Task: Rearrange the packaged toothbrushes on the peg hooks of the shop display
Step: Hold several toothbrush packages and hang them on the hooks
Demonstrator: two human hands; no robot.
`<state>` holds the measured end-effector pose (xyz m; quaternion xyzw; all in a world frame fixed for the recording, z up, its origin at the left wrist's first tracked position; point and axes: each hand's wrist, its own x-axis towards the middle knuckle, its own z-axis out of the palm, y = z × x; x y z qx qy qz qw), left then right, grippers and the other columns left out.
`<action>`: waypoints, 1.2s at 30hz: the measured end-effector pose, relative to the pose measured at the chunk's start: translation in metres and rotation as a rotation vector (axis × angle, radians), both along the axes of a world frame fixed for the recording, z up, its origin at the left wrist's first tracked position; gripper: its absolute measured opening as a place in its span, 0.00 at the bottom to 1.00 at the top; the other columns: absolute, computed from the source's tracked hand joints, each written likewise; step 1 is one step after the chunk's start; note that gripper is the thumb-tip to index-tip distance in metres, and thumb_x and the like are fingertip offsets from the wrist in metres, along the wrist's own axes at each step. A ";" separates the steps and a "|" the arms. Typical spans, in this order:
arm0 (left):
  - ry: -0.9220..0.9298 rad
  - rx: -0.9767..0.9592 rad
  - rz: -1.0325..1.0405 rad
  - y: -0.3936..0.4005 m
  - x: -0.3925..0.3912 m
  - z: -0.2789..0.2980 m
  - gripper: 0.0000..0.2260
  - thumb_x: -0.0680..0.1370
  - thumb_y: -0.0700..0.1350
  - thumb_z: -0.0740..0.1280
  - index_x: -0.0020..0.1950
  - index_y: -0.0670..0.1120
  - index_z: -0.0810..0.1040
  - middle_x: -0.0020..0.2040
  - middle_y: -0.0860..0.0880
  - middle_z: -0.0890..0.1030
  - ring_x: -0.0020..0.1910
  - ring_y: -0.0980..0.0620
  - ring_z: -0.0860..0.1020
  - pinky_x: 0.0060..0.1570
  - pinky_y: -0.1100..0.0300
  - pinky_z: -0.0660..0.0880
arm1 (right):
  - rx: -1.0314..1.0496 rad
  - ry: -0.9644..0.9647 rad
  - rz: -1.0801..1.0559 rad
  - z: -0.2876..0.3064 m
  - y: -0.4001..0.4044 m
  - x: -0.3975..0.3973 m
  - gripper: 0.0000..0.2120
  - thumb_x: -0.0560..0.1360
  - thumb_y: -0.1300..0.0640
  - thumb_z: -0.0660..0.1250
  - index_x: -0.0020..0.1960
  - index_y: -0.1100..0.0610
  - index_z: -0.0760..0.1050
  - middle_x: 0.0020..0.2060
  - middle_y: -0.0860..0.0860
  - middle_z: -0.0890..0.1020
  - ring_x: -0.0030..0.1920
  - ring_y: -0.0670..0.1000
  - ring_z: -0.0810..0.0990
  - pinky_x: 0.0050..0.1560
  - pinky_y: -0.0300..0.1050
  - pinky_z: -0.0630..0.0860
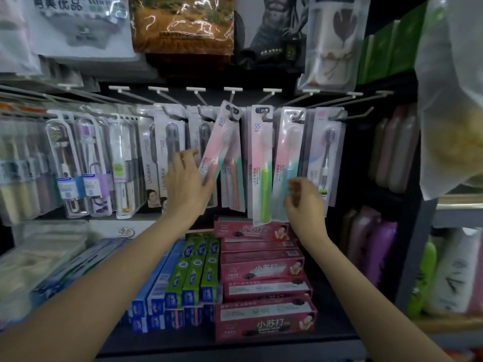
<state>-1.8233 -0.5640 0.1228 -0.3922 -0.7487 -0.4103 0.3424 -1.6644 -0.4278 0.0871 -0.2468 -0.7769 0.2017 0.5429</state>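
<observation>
The left hand [187, 178] holds the lower end of a pink toothbrush pack [218, 145], its thumb and fingers closed around the pack's bottom edge, so the pack tilts with its foot swung left while its top stays up at a peg hook [232, 114]. Just right of this tilted pack hangs a pack with a green-handled toothbrush [261, 165], straight down from its own hook, and right of that a pack with a blue-handled toothbrush [286, 163]. The right hand [303, 202] has its fingers curled at the lower right edge of the blue-handled pack; whether it actually pinches the pack I cannot tell. Further right of the tilted pack hangs a purple-bristled toothbrush pack [328, 152]. Below the tilted pack, pink toothpaste boxes [264, 270] are stacked on the shelf, with green and blue boxes [193, 275] beside them.
</observation>
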 end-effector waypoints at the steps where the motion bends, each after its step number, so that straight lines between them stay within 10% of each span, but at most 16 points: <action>1: 0.074 0.046 -0.023 0.002 0.007 -0.002 0.21 0.76 0.47 0.65 0.64 0.39 0.67 0.61 0.40 0.69 0.59 0.43 0.69 0.56 0.51 0.68 | -0.002 0.082 -0.076 -0.001 0.005 0.006 0.15 0.73 0.68 0.63 0.59 0.64 0.70 0.55 0.59 0.72 0.54 0.56 0.72 0.56 0.47 0.71; 5: 0.094 0.003 -0.198 0.018 0.038 -0.009 0.19 0.76 0.46 0.66 0.64 0.40 0.68 0.60 0.43 0.70 0.59 0.47 0.70 0.57 0.60 0.65 | -0.295 0.207 -0.251 0.003 0.032 0.025 0.27 0.72 0.63 0.69 0.67 0.64 0.63 0.64 0.61 0.66 0.64 0.59 0.64 0.62 0.44 0.61; 10: -0.272 -0.043 -0.387 0.049 0.062 -0.017 0.26 0.74 0.54 0.67 0.66 0.42 0.62 0.62 0.47 0.68 0.60 0.50 0.69 0.58 0.61 0.67 | -0.582 0.121 -0.013 0.005 0.056 0.027 0.30 0.72 0.63 0.70 0.69 0.62 0.61 0.61 0.58 0.75 0.59 0.57 0.75 0.58 0.50 0.73; 17: -0.414 -0.062 -0.233 0.065 0.066 -0.012 0.21 0.76 0.44 0.67 0.63 0.38 0.63 0.44 0.50 0.68 0.35 0.57 0.69 0.32 0.67 0.64 | -0.330 0.026 -0.195 -0.003 0.062 0.049 0.15 0.75 0.67 0.61 0.61 0.64 0.66 0.51 0.59 0.75 0.51 0.58 0.75 0.43 0.41 0.67; 27: -0.312 -0.023 -0.206 0.058 0.049 -0.014 0.21 0.77 0.41 0.66 0.66 0.41 0.60 0.50 0.49 0.70 0.44 0.51 0.71 0.41 0.58 0.69 | -0.238 -0.018 -0.252 -0.010 0.073 0.055 0.19 0.75 0.68 0.60 0.65 0.62 0.63 0.57 0.61 0.72 0.55 0.62 0.74 0.56 0.58 0.72; 33: -0.269 -0.050 -0.164 0.056 0.043 -0.017 0.16 0.77 0.43 0.66 0.58 0.42 0.62 0.45 0.47 0.70 0.39 0.51 0.71 0.28 0.65 0.59 | -0.414 0.173 0.180 -0.007 0.058 0.052 0.30 0.73 0.72 0.60 0.70 0.51 0.60 0.56 0.50 0.73 0.53 0.48 0.74 0.43 0.34 0.71; 36: -0.291 -0.054 -0.191 0.058 0.043 -0.016 0.15 0.76 0.42 0.66 0.57 0.42 0.62 0.45 0.47 0.72 0.41 0.48 0.74 0.32 0.61 0.66 | -0.557 0.291 0.314 -0.005 0.053 0.052 0.31 0.72 0.74 0.57 0.65 0.45 0.64 0.56 0.49 0.76 0.53 0.49 0.76 0.50 0.42 0.75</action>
